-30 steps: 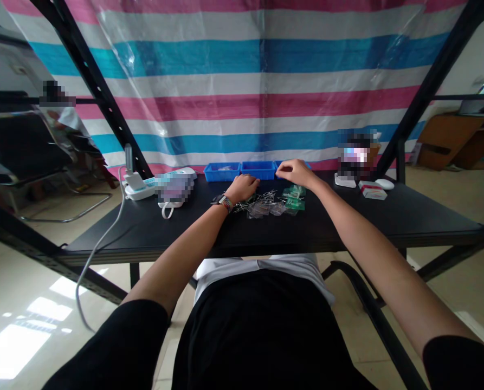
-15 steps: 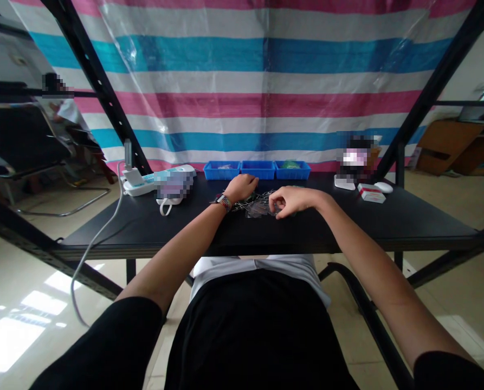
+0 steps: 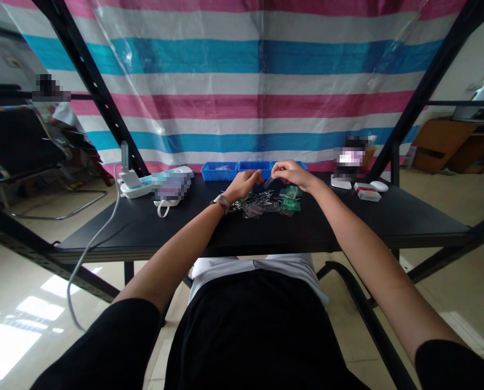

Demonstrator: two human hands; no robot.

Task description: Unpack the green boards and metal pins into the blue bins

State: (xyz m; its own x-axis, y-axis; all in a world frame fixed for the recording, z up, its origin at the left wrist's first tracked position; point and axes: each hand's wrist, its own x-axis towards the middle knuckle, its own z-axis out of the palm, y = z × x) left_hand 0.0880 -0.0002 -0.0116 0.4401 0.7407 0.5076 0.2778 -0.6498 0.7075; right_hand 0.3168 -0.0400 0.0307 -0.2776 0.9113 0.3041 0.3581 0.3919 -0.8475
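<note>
My right hand [image 3: 292, 174] pinches a small clear plastic piece [image 3: 268, 182] in front of the blue trays. My left hand [image 3: 246, 184] is just left of it, fingers closed; what they hold, if anything, is too small to name. Below the hands lies a pile of metal pins [image 3: 262, 199] with clear plastic pieces [image 3: 253, 210], and green pieces [image 3: 290, 204] at its right. Behind the hands stand a left blue tray [image 3: 219, 173] with small clear pieces, a middle blue tray [image 3: 253, 166] and a right one partly hidden by my right hand.
A white power strip [image 3: 138, 187] and a blurred item with a white loop [image 3: 163, 209] are on the left of the black table [image 3: 176, 230]. A red and white box [image 3: 367, 192] and a white mouse [image 3: 379, 186] lie on the right. A person [image 3: 63, 114] sits at far left.
My right hand has risen from the pile toward the trays with a clear piece in its fingers, uncovering the green pieces. My left hand has shifted slightly right. The camera view has moved a little.
</note>
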